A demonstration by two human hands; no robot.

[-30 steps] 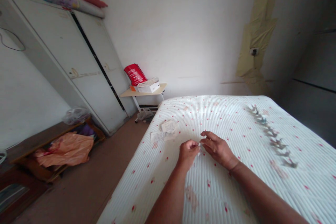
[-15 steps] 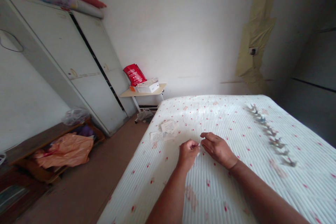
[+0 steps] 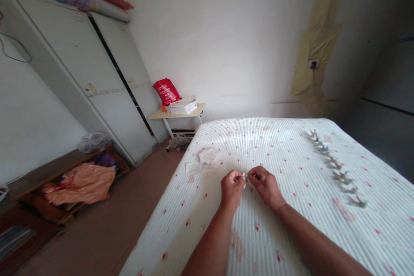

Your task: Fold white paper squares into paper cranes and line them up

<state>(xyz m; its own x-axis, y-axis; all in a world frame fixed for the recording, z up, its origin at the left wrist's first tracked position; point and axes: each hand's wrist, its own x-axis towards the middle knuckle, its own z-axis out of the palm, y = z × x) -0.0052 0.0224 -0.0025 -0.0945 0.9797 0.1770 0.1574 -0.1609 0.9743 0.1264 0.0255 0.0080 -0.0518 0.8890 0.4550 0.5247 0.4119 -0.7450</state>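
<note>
In the lower middle of the frame, over the quilted bed cover [image 3: 258, 138], the left hand [image 3: 231, 187] and right hand [image 3: 266, 186] pinch a small pale piece [image 3: 244, 177], perhaps paper, which could crease or tear if their fingertips tug unevenly against each other.

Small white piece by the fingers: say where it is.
In the head view, the small white piece is between the left hand and right hand, right of the printed slips.

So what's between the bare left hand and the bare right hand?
A small whitish piece, maybe paper, shows there in the head view. The left hand pinches it; the fingertips of the right hand meet it, but their grip is unclear.
</note>
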